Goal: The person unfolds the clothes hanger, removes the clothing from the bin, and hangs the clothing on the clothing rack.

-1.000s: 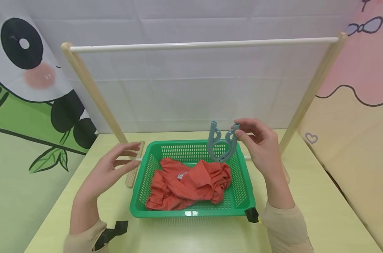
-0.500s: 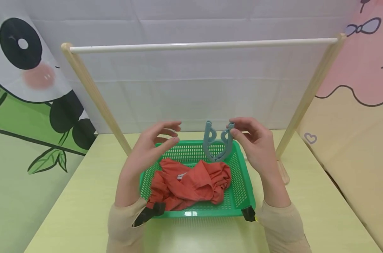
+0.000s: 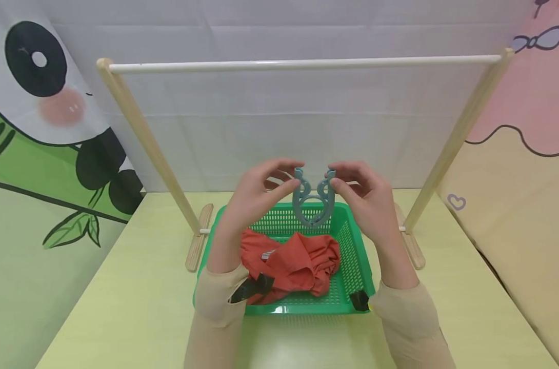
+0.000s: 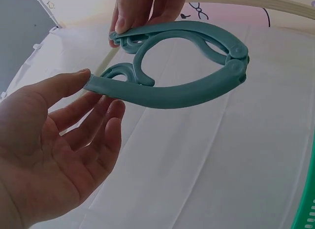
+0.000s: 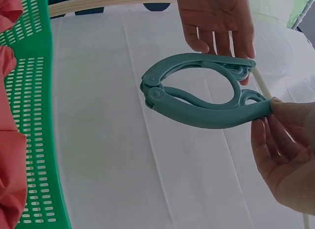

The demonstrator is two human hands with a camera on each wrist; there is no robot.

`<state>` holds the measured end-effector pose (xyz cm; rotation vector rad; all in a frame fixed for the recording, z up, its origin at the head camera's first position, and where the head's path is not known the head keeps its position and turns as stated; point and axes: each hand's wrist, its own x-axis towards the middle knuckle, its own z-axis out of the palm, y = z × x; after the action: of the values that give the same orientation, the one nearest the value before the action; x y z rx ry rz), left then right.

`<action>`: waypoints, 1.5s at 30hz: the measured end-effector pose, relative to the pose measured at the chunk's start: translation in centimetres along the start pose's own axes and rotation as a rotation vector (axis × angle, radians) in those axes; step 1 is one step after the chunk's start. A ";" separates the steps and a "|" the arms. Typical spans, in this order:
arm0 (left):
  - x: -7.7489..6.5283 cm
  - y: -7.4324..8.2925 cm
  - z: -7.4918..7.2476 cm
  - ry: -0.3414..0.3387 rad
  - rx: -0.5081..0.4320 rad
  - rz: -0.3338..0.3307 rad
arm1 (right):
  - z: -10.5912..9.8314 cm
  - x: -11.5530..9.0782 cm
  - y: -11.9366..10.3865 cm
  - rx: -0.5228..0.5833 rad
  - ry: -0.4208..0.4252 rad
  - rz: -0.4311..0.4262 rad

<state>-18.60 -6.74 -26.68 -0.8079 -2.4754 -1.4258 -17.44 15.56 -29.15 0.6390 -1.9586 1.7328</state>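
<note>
A teal folding hanger (image 3: 312, 222), its two arms folded up into a U with the hinge at the bottom, hangs above the back of the basket. My left hand (image 3: 256, 190) pinches the tip of its left arm between thumb and fingers. The other arm's tip is pinched by my right hand (image 3: 364, 197). In the left wrist view the hanger (image 4: 172, 96) spans both hands, and the hinge end points away from them. Below lies a crumpled red garment (image 3: 298, 261) with a small white label, partly hidden by my left forearm.
The green plastic basket (image 3: 307, 309) holds the garment on a pale yellow table (image 3: 136, 302). Behind it stands a wooden rack with a white rail (image 3: 302, 64) and wooden side posts (image 3: 145, 138). A white cloth backdrop (image 3: 261, 138) hangs behind the rack.
My left hand has moved right from beside the basket and now pinches the hanger's left arm tip. The right hand has shifted slightly left and up with the hanger.
</note>
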 end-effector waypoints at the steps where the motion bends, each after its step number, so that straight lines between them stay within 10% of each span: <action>1: 0.2 0.0 0.1 -0.001 -0.006 0.000 | 0.0 0.2 0.1 -0.008 -0.004 -0.006; 21: 2.3 -0.9 1.2 0.211 -0.120 -0.010 | 0.1 3.8 0.9 -0.058 -0.043 0.002; 45: 2.5 -1.0 0.8 0.172 -0.111 -0.025 | 0.3 3.5 1.6 -0.127 0.003 0.081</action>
<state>-21.15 -5.54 -26.88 -0.6460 -2.3040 -1.5819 -21.23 15.29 -28.27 0.5188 -2.0994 1.6383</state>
